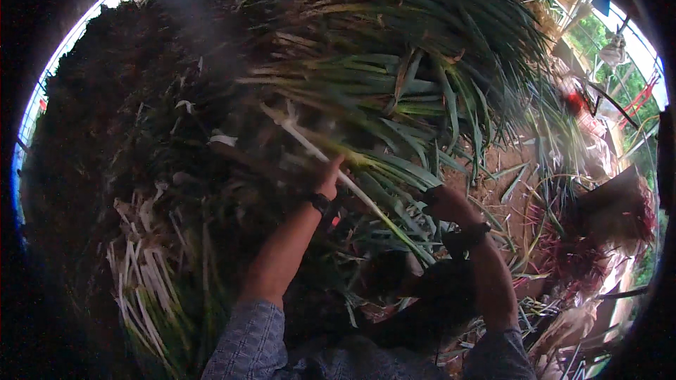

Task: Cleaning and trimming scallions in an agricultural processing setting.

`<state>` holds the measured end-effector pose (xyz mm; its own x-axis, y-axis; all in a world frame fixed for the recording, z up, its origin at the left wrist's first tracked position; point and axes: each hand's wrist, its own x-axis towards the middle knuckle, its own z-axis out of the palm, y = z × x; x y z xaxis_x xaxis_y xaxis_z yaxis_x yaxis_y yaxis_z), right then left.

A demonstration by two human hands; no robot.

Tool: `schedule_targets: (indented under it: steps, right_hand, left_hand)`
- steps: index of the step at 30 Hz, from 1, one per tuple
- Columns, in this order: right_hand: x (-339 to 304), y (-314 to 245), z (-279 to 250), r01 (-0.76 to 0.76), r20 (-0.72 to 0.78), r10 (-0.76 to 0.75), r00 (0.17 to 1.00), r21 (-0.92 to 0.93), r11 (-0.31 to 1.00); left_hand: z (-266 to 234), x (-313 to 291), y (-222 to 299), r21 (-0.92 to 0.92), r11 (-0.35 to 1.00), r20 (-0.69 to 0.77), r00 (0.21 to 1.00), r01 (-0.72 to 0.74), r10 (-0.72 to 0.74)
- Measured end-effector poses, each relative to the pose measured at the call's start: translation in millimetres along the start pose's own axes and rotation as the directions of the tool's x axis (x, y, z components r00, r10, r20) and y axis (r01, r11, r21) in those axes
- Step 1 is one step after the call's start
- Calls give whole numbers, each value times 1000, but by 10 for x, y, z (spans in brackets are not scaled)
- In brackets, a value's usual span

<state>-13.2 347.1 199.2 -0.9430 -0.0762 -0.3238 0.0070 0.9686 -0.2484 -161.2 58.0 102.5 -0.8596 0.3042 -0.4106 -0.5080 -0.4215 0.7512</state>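
Near the middle of the head view, my left hand (pixel 329 174) is closed round a long green onion (pixel 371 205). Its white stalk slants from a rooty end at the upper left to green leaves at the lower right. My right hand (pixel 448 205) is to the right, in shadow, curled beside the green leaves (pixel 408 171) of other onions. Whatever its fingers hold, if anything, is hidden. A dark watch (pixel 320 203) sits on my left wrist, and a dark band (pixel 466 238) circles the right. Just beyond my hands lies a big heap of green onions (pixel 422 35).
A pile of trimmed, white-stalked onions (pixel 144 274) lies at the lower left. Dark plant scraps (pixel 113 112) cover the left side. On the right are bare brown ground (pixel 501 169), reddish stringy material (pixel 563 246) and pale sacks (pixel 598 144).
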Motion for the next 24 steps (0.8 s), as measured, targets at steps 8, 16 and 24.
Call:
schedule_targets:
  steps: [8, 16, 24]
  right_hand:
    - [72, -150, -245, 159, -35, -157, 987, 82, 984]
    - [-239, -267, -367, 38, 127, -114, 985, 489, 872]
    - [24, -296, 20, 280, 8, -288, 958, 206, 938]
  left_hand:
    - [-461, 506, -211, 30, 985, 184, 969, -172, 163]
    - [-85, -427, 710, 5, 1000, 50, 999, -3, 3]
    - [-647, -529, 515, 435, 877, 42, 978, -203, 205]
